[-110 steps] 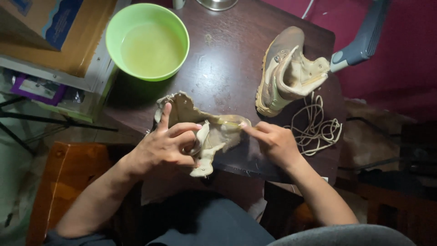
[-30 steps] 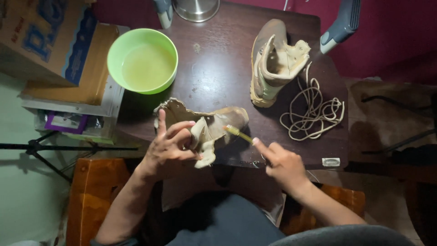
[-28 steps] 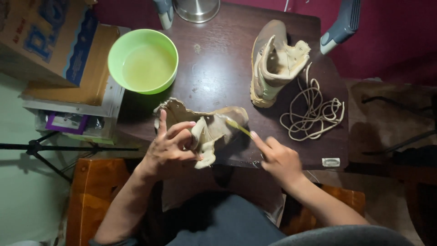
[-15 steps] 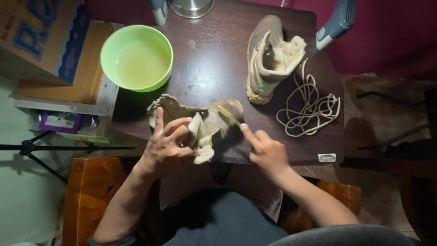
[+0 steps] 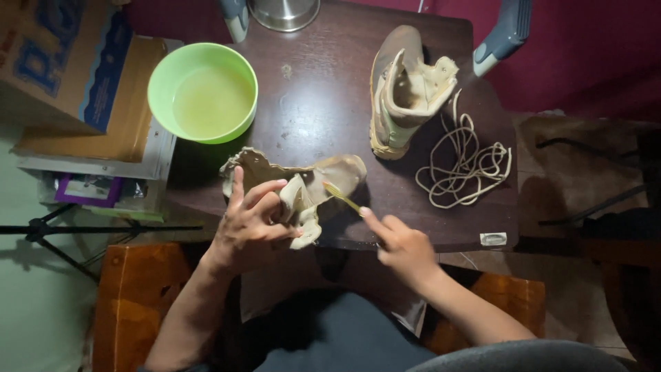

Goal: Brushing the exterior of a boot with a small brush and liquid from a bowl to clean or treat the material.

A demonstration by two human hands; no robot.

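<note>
Boot, tan [image 5: 323, 180], lying on its side at the near edge of the dark table [image 5: 323, 103]; left hand [image 5: 251, 224] clasps its ankle and tongue. Right hand [image 5: 403, 248] pinches a thin yellowish brush [image 5: 341, 196], tip against the boot's toe. Second boot [image 5: 403, 89] lies behind, loose laces [image 5: 465, 162] just beside it; green bowl [image 5: 203, 93] of liquid stands far left
</note>
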